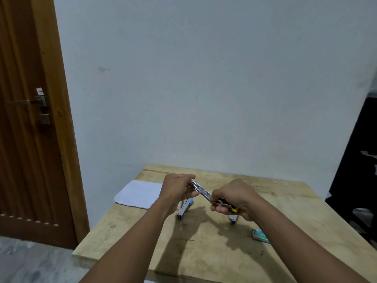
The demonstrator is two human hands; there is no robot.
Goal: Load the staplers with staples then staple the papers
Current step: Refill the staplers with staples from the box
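Observation:
Both hands hold one metal stapler (201, 192) up above the wooden table (204, 252). My left hand (179, 188) grips its far, upper end. My right hand (234, 199) closes around the near end, where a yellow part shows under the fingers. A second stapler with a light blue part (184, 207) lies on the table below my left hand. A third stapler's metal tip (233, 219) shows under my right hand. A white stack of papers (139, 194) rests at the table's left edge. A small green and blue staple box (260, 235) lies to the right.
The table stands against a pale wall. A brown wooden door (30, 119) is on the left. Dark furniture (359, 170) stands at the right edge. Grey floor shows at the lower left.

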